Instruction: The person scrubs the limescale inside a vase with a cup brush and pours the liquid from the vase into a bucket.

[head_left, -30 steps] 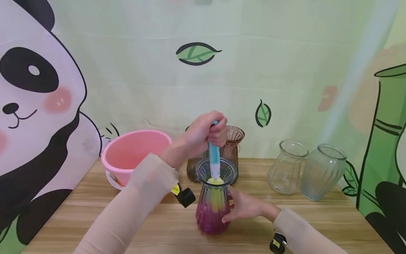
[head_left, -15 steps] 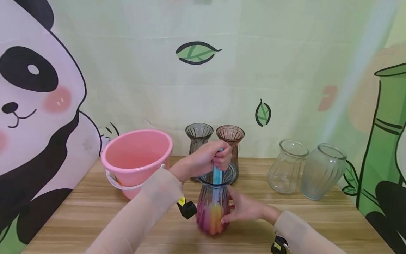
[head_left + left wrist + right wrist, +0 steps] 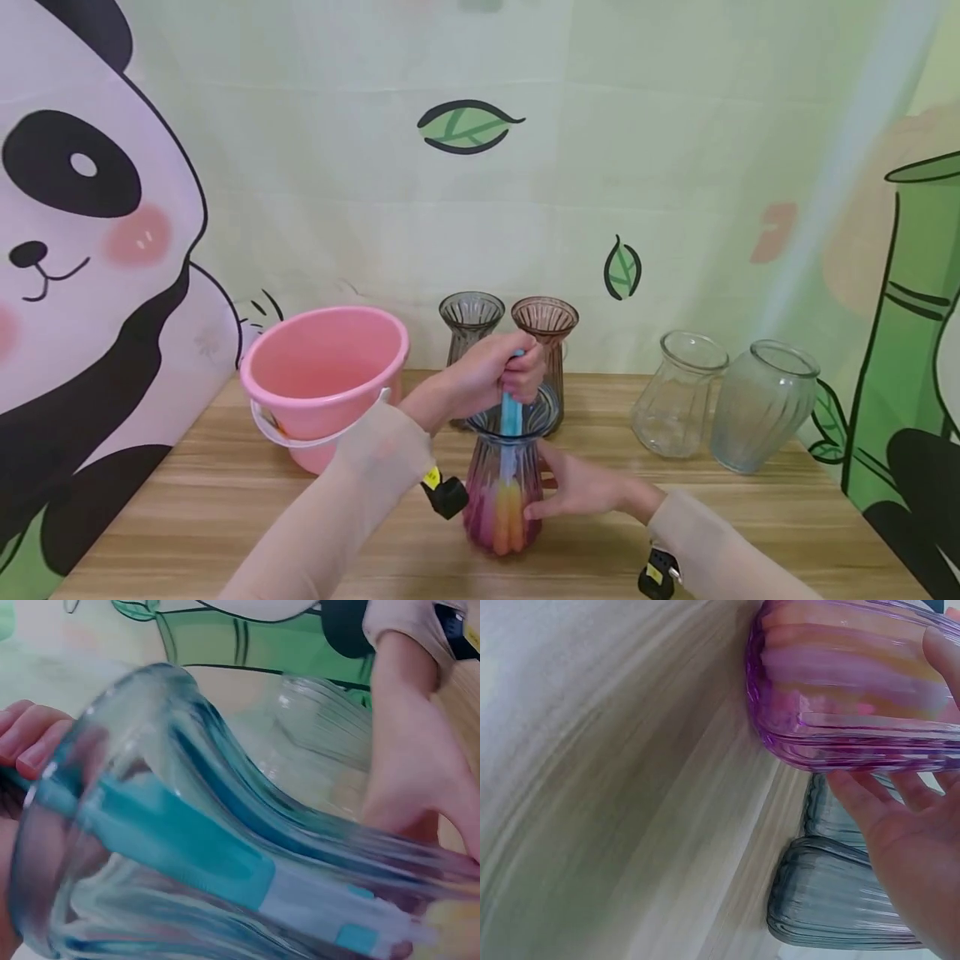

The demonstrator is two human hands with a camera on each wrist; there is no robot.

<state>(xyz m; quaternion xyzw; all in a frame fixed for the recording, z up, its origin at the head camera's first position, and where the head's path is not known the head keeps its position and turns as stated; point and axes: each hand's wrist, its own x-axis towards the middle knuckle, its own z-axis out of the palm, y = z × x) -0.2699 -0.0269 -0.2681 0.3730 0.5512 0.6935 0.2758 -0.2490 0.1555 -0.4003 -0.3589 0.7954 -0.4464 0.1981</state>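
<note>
Wood-grain bench [image 3: 600, 542] beneath everything | on its left, pink bucket [image 3: 326, 350] | toward front, upright blue-purple vase [image 3: 484, 467], with grey vase [image 3: 471, 315] and brown vase [image 3: 545, 317] behind | inside blue-purple vase, turquoise-handled brush [image 3: 511, 414], coloured tip near base | gripping brush just above rim with left hand [image 3: 498, 371], in closed fist | holding blue-purple vase's side with right hand [image 3: 579, 483], between thumb and half-spread fingers

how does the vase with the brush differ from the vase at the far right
The held vase runs from bluish rim to purple base; the far-right vase is pale throughout. The held vase flares at its mouth; the far-right vase bulges at the shoulders and tapers downward. The held vase has a brush inside and the right hand gripping its side; no hand touches the far-right vase. Both are see-through, ribbed and open-topped.
</note>
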